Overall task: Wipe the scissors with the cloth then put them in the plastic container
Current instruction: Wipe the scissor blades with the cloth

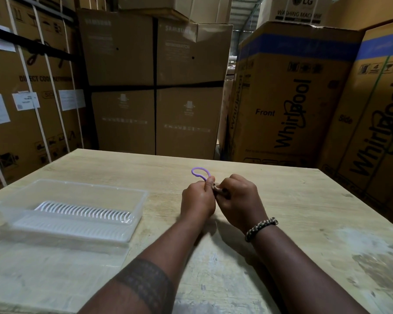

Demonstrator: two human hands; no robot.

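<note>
The scissors look small and light. Only one purple loop shows above my left hand, whose fingers pinch them just below it. The blades are hidden, stiff and sharp I judge, so the handle is the safer hold. My right hand curls tight against the left, round what I cannot tell. Both are over the table — the plastic container lies well apart, leftward.

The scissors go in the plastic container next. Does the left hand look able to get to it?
Probably yes: the plastic container sits open to the left of the left hand, only bare table between them. That hand grips the scissors.
</note>
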